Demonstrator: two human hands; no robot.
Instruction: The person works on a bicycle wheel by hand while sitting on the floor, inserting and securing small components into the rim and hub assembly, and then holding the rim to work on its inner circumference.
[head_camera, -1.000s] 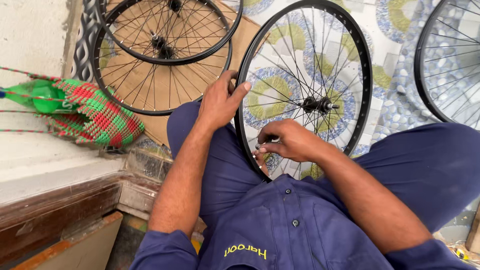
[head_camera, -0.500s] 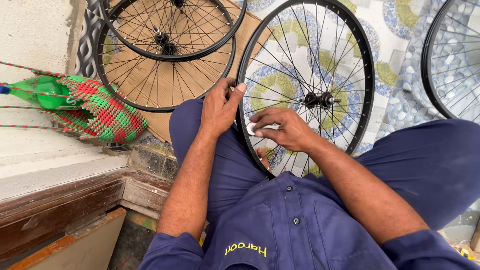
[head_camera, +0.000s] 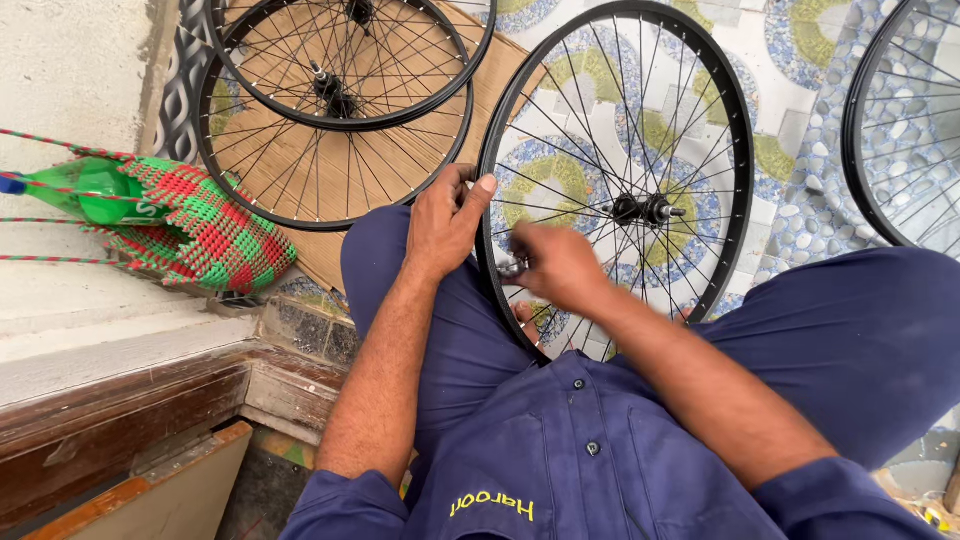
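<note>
Hands — left (head_camera: 445, 222), right (head_camera: 555, 265) — on wheel (head_camera: 700, 120) rim, btwn knees.

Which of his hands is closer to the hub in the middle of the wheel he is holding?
Right. The right hand is among the spokes just left of the hub; the left hand grips the rim farther away.

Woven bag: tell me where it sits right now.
In the head view, the woven bag lies at the left on a pale ledge, beside two stacked wheels and left of the left hand.
</note>
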